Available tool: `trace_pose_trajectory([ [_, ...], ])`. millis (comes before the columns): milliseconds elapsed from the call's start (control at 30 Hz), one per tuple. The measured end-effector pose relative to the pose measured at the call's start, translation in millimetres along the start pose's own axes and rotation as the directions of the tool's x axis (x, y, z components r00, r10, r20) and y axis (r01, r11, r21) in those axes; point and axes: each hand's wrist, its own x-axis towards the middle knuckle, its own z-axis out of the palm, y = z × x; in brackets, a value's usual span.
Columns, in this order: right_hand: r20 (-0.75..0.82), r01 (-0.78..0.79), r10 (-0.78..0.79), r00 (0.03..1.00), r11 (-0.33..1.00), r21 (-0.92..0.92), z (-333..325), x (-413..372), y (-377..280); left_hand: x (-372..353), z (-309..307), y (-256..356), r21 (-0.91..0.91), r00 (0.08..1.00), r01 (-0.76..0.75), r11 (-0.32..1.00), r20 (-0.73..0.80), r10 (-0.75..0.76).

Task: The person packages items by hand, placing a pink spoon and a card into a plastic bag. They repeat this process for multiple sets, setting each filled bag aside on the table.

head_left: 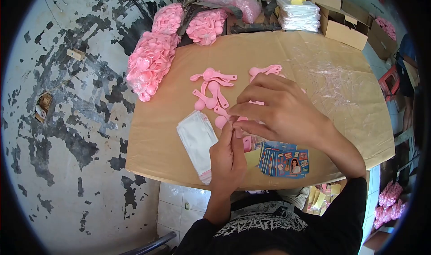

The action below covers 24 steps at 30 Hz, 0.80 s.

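Note:
My left hand (228, 158) and my right hand (280, 111) meet over the middle of the table, fingertips pinched together. What they pinch is too small and hidden to make out. Just behind the left fingers shows a pink plastic piece (247, 143), partly covered, with something clear beside it. Pink measuring spoons (214, 93) lie loose beyond my hands, and more pink spoons (266, 70) are partly hidden behind the right hand. A stack of clear plastic bags (195, 140) lies left of my left hand. Fanned blue printed cards (283, 161) rest below my right forearm.
Brown paper covers the table (157, 133). Bulging bags of pink spoons (151, 62) stand at its left back edge. Clear plastic scraps (336, 82) are scattered on the right. At the back are packs of clear bags (298, 16) and an open cardboard box (343, 28).

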Motion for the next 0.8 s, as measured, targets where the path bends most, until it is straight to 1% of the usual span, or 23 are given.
trace_pose_trajectory([
  [100,0.024,0.03,-0.029,0.999,0.997,-0.072,1.3,-2.2,3.4,-1.0,-4.0,1.0,-0.005,0.995,0.062,0.998,0.078,-0.061],
  [133,0.03,0.048,-0.045,0.999,0.994,-0.095,2.5,-2.9,5.1,-0.9,-5.0,4.3,0.048,0.992,0.084,0.995,0.09,-0.088],
  [200,0.098,0.047,-0.036,0.995,0.992,-0.114,3.8,-4.4,7.1,0.7,-7.6,12.3,0.157,0.984,0.125,0.98,0.11,-0.143],
  [233,0.129,0.047,-0.031,0.991,0.991,-0.125,4.4,-4.8,8.2,0.5,-9.3,10.8,0.215,0.986,0.085,0.973,0.125,-0.114],
  [300,0.114,0.088,-0.077,0.99,0.992,-0.091,7.8,-5.3,12.8,0.7,-12.5,6.7,0.325,0.985,0.0,0.946,0.165,-0.057],
  [333,0.104,0.105,-0.097,0.99,0.991,-0.077,10.0,-6.7,14.5,-0.2,-14.2,8.8,0.335,0.986,-0.005,0.942,0.159,-0.051],
  [400,0.019,0.083,-0.082,0.996,0.996,-0.037,18.6,-6.9,12.7,-5.2,-17.8,15.2,0.349,0.987,-0.015,0.937,0.153,-0.041],
  [433,-0.022,0.073,-0.074,0.997,0.997,-0.018,20.1,-7.6,12.2,-6.2,-18.7,9.1,0.227,0.989,-0.04,0.973,0.147,0.006],
  [500,-0.098,-0.078,0.092,0.991,0.987,0.14,9.0,-6.2,18.7,-7.6,-19.7,-9.3,-0.024,0.989,-0.094,0.995,0.115,0.096],
  [533,-0.127,-0.145,0.177,0.976,0.964,0.223,1.0,-3.3,25.4,-10.5,-20.3,-10.6,-0.142,0.999,-0.029,0.989,0.04,0.035],
  [567,0.001,-0.275,0.296,0.955,0.887,0.37,-12.9,-2.9,41.8,-14.7,-21.5,-11.6,-0.261,0.999,0.03,0.965,-0.027,-0.038],
  [600,0.146,-0.405,0.385,0.911,0.772,0.49,-29.2,-6.9,68.0,-17.6,-22.4,-12.0,-0.381,0.989,0.08,0.921,-0.087,-0.122],
  [633,0.284,-0.499,0.414,0.865,0.65,0.573,-38.8,-18.1,102.8,-14.6,-25.7,-11.3,-0.508,0.987,0.126,0.852,-0.021,-0.159],
  [667,0.418,-0.588,0.415,0.808,0.511,0.627,-43.9,-37.7,139.7,-14.3,-26.3,-11.6,-0.536,0.981,0.154,0.83,-0.017,-0.193],
  [700,0.343,-0.618,0.525,0.779,0.734,0.28,-37.8,-72.9,180.5,-13.1,-26.2,-12.7,-0.565,0.975,0.174,0.807,-0.016,-0.221],
  [733,0.225,-0.578,0.591,0.775,0.806,-0.126,-30.4,-97.6,208.2,-12.2,-25.6,-14.1,-0.594,0.969,0.186,0.782,-0.019,-0.246],
  [767,0.128,-0.533,0.548,0.826,0.835,-0.135,-29.6,-101.2,210.2,-12.0,-24.6,-17.9,-0.555,0.971,0.173,0.814,-0.04,-0.234],
  [800,0.025,-0.488,0.497,0.867,0.86,-0.15,-28.9,-104.1,207.0,-9.7,-23.8,-15.8,-0.574,0.973,0.172,0.801,-0.027,-0.228],
])
